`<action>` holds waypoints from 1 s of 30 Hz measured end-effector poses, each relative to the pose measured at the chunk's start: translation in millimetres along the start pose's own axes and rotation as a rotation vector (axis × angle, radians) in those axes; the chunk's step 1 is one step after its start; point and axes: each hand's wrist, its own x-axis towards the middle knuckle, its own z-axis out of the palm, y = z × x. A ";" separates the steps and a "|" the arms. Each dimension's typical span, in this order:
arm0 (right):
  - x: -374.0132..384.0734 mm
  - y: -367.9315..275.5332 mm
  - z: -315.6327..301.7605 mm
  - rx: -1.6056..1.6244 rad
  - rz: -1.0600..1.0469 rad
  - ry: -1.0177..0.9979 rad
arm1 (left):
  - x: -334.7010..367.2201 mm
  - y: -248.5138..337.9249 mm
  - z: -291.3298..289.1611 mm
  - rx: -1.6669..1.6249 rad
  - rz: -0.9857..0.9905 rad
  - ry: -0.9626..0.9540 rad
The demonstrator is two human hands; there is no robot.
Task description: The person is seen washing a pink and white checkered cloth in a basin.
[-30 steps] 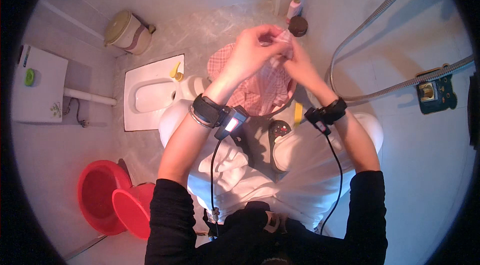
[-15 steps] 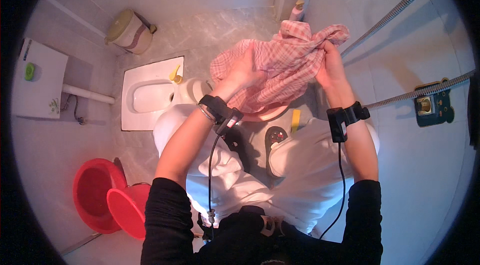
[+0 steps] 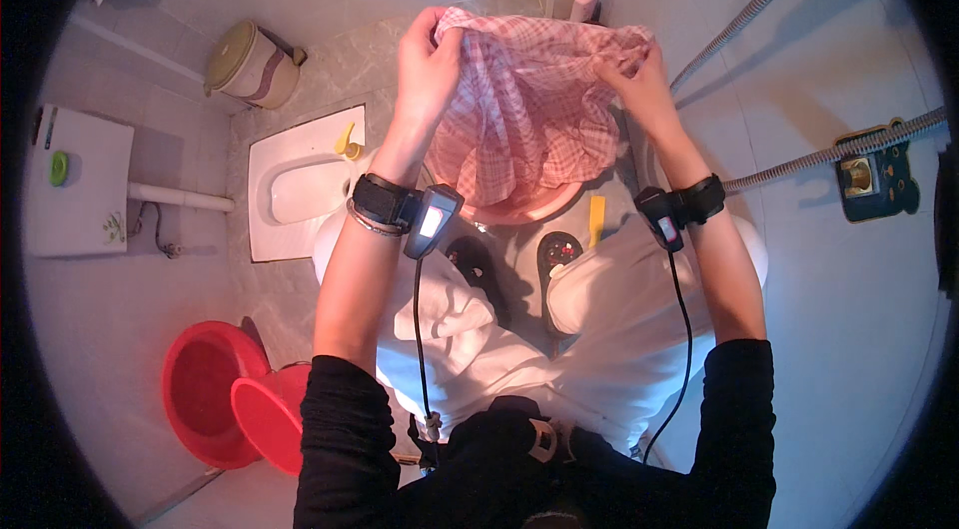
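Observation:
A pink plaid cloth (image 3: 529, 109), perhaps a garment, hangs stretched between my two hands. My left hand (image 3: 430, 64) pinches its upper left corner, fingers closed. At the upper right my right hand (image 3: 639, 79) grips the other end in bunched folds. The lower part of the cloth droops over a pinkish basin (image 3: 529, 207) on the floor, hiding most of it and whatever it contains. Each wrist wears a black strapped device with a cable.
Left of the basin is a white squat toilet (image 3: 300, 189), with a yellow pump top (image 3: 348, 142) beside it. A lidded bin (image 3: 255, 64) stands behind. Two red tubs (image 3: 210, 394) sit lower left. A pump bottle (image 3: 584, 0) stands at the far wall; a metal hose (image 3: 779, 169) runs along the right.
My left hand has moved from lying against the cloth to gripping its upper left corner. The bunched cloth is now spread wide between both hands, and my right hand has shifted slightly left.

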 end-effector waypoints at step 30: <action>-11.6 -27.7 14.5 1.156 0.448 0.083 | -45.7 -72.1 28.2 0.509 -0.173 -0.653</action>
